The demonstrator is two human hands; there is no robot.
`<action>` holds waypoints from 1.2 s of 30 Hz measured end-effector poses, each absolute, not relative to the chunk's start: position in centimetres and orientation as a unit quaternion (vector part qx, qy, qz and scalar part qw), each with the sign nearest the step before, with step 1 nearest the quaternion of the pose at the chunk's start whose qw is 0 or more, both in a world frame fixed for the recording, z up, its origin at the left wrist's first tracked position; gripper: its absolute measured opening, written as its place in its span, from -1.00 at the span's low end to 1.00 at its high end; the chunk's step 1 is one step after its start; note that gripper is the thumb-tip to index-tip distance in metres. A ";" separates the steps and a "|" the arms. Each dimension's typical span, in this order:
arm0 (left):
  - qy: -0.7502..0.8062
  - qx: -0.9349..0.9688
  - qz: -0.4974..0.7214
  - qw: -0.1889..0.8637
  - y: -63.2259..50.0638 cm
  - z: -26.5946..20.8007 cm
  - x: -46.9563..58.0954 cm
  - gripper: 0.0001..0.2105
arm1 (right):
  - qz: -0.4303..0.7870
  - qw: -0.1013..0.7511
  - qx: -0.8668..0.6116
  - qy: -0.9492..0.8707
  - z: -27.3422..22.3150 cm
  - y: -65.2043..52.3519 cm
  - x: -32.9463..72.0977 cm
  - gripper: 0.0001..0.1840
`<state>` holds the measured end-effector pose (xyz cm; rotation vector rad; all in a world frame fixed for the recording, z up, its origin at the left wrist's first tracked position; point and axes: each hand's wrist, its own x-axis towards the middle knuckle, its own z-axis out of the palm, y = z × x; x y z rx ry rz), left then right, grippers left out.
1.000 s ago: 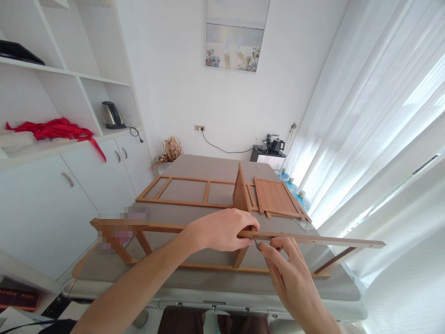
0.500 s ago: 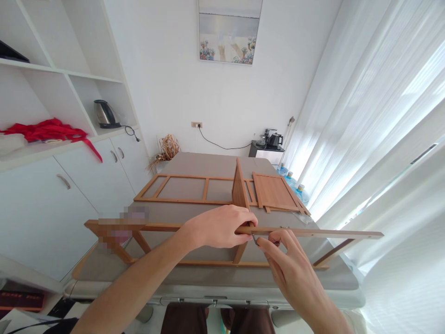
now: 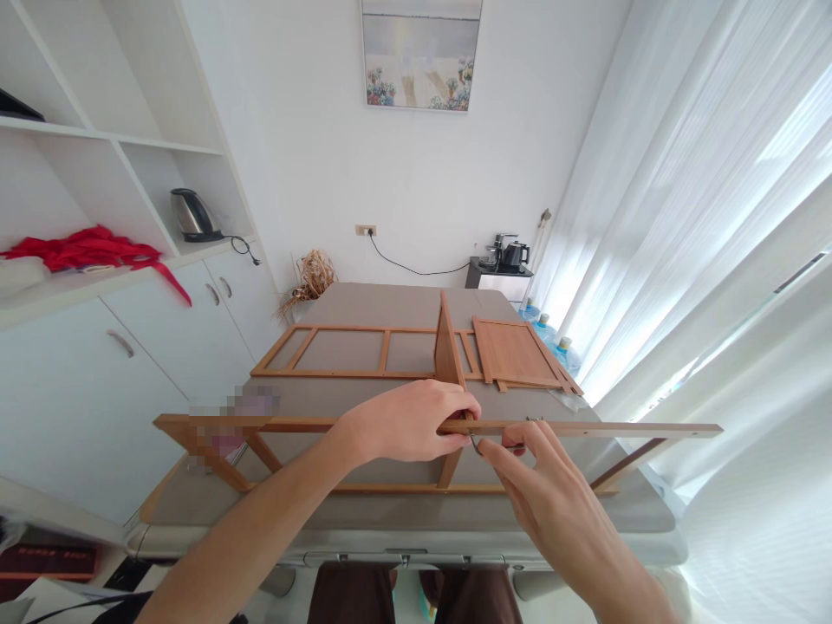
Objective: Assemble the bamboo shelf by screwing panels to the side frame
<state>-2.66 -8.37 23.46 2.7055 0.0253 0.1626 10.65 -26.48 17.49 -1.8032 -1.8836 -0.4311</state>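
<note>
My left hand point(image 3: 412, 422) is closed around the top rail of a wooden frame point(image 3: 624, 429) that stands on its long edge. Its fingers curl over the spot where an upright wooden shelf panel point(image 3: 446, 342) meets that rail. Just to the right, my right hand point(image 3: 542, 485) pinches a small bent metal hex key point(image 3: 476, 445) between thumb and fingers. The key's tip is at the near face of the rail, below my left fingertips. Whether a screw sits under the tip is too small to tell.
A second wooden frame point(image 3: 338, 375) lies flat on the padded grey-beige table point(image 3: 390, 303). Flat wooden panels point(image 3: 520, 351) are stacked at its right, near blue water bottles point(image 3: 564, 351). White cabinets point(image 3: 149, 347) stand left; curtains point(image 3: 702, 217) hang right.
Both hands keep their places on the rail. The hex key's long arm, in my right hand, shows slightly more clearly. The view has shifted a little.
</note>
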 end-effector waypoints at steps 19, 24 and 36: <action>-0.010 0.975 0.068 0.214 -8.0 23.3 -2.6 -0.88 | -0.224 0.217 -0.631 -0.710 18.0 -26.0 10.9 -0.72; -0.016 0.975 0.072 0.212 -8.0 23.2 -2.5 -0.90 | -0.065 0.376 -0.669 -0.638 15.1 -25.3 9.3 -0.81; -0.006 0.974 0.068 0.217 -8.0 23.3 -2.5 -0.87 | 0.069 0.543 -0.640 -0.539 12.7 -24.3 6.3 -0.79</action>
